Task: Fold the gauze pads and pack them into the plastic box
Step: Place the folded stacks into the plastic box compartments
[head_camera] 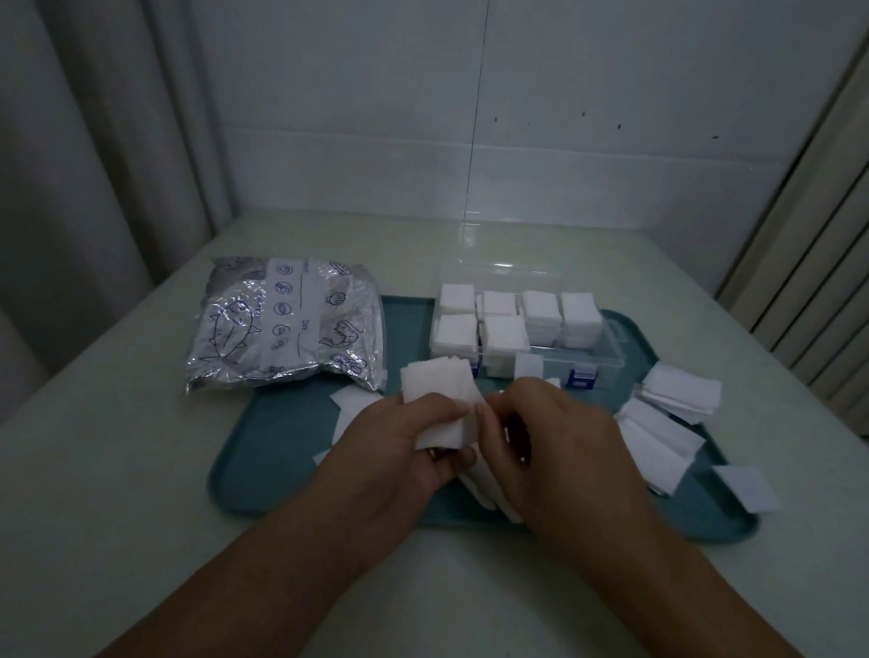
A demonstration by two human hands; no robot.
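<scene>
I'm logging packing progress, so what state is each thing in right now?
plastic box: lid open, compartments stacked with folded gauze
gauze stack: gripped in left hand
right hand: pinching the stack's edge
loose gauze pads: unpacked, lying on tray
foil bag: lying flat

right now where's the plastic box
In the head view the clear plastic box sits at the far right of the teal tray, lid open, beyond the hands and right of the silver foil bag.
</scene>
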